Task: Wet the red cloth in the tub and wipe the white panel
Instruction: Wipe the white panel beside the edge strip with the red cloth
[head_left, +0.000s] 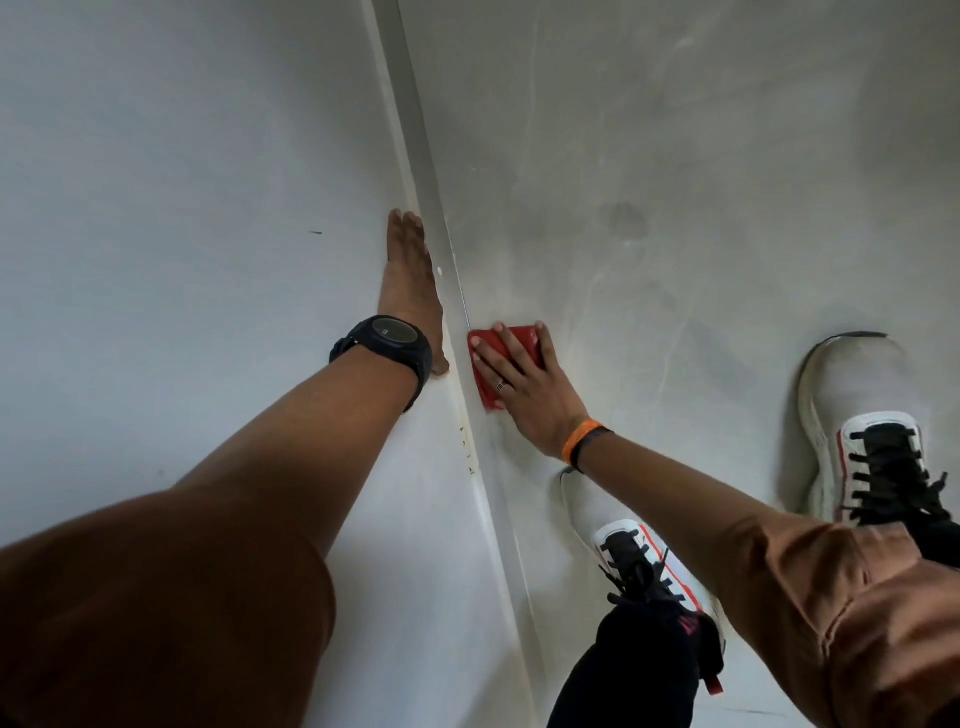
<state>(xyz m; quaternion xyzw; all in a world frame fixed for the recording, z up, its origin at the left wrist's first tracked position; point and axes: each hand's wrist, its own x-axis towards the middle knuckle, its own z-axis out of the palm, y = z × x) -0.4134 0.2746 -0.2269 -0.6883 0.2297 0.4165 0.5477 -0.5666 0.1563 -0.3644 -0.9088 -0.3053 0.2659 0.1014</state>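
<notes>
Scuffed, streaked grey floor (675, 156) under soft, even light

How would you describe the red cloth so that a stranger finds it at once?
Follow the long pale edge strip that runs down between the white panel and the grey floor. Beside it, on the floor side, the right hand presses flat on a folded red cloth. It is the only red patch there.

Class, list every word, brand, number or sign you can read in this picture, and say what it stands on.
No text can be read.
Black watch face: marks too small and dark.
Red mark on the black trouser leg: blurred.
Shoes: no legible brand.
Orange wristband: nothing legible.
</notes>
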